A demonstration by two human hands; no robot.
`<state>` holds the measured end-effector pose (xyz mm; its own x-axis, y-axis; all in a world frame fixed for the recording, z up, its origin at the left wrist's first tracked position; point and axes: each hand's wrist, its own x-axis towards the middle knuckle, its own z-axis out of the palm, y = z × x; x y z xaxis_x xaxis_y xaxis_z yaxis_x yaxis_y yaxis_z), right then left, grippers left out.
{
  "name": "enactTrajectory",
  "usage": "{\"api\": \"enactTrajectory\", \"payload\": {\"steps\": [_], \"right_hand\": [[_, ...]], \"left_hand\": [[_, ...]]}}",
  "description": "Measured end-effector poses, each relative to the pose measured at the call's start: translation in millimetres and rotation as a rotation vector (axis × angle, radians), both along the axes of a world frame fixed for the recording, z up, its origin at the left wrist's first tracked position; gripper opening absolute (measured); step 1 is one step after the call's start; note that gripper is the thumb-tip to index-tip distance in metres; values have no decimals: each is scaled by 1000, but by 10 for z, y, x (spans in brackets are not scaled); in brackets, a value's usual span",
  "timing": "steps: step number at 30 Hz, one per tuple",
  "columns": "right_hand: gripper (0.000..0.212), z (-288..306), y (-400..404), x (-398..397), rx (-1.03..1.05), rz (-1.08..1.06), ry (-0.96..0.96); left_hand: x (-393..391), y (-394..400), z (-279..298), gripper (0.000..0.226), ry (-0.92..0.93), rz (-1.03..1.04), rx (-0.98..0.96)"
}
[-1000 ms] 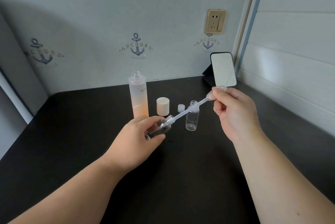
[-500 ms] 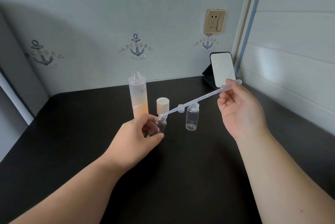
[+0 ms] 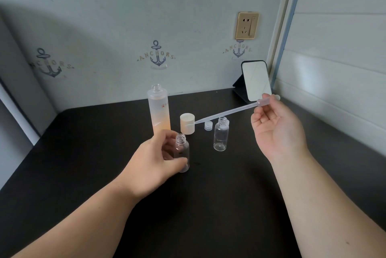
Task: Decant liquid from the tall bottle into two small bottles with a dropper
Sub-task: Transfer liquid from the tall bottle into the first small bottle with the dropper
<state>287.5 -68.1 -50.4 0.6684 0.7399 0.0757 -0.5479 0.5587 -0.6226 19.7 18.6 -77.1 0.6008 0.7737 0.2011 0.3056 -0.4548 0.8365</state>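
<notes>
A: Layout, big to small?

B: Black desk [image 3: 83, 174]. On it, the tall frosted plastic bottle with orange liquid in its lower part [image 3: 159, 111], uncapped, upright, far centre. Just right of it, the cream cylindrical cap [image 3: 187, 123]. Then two small clear plastic bottles, both open and upright: the left small bottle [image 3: 182, 152] nearer me, the right small bottle [image 3: 221, 135] further back. A small clear screw cap [image 3: 208, 125] sits between the cream cap and the right small bottle.

A: Hands?

B: Left hand [image 3: 154, 163] curled round the left small bottle, thumb in front low down, bottle base looks to be on the desk. Right hand [image 3: 273, 130] pinches the bulb of the long translucent plastic dropper [image 3: 227, 111], other fingers loosely open.

A: Dropper axis?

B: Near horizontal, bulb at the right hand, tip pointing left and slightly down, ending in front of the cream cap. Tall bottle's mouth lies further left of the tip and higher.

A: So the next move?

B: My read: refill. Right hand owns it; tip has to rise, swing to vertical, then drop into the tall bottle's neck. Can't tell if the stem holds liquid.
</notes>
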Motion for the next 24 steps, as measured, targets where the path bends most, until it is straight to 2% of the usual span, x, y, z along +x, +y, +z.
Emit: {"api": "enactTrajectory", "payload": {"steps": [2, 4, 6, 8, 11, 13, 24], "right_hand": [[26, 5, -2, -7, 1, -4, 14], [21, 1, 3, -6, 0, -12, 34], [17, -6, 12, -11, -1, -15, 50], [13, -10, 20, -16, -1, -15, 62], [26, -16, 32, -33, -3, 2, 54], [30, -18, 41, -42, -7, 10, 47], [25, -55, 57, -62, 0, 57, 18]], "left_hand": [[-26, -9, 33, 36, -129, 68, 15], [-17, 31, 53, 28, -187, 251, 77], [18, 107, 66, 28, -178, 425, 121], [54, 195, 54, 38, -147, 494, 95], [101, 267, 29, 72, -110, 487, -8], [135, 286, -5, 80, -70, 459, -53], [187, 402, -20, 58, 23, 414, -78]]}}
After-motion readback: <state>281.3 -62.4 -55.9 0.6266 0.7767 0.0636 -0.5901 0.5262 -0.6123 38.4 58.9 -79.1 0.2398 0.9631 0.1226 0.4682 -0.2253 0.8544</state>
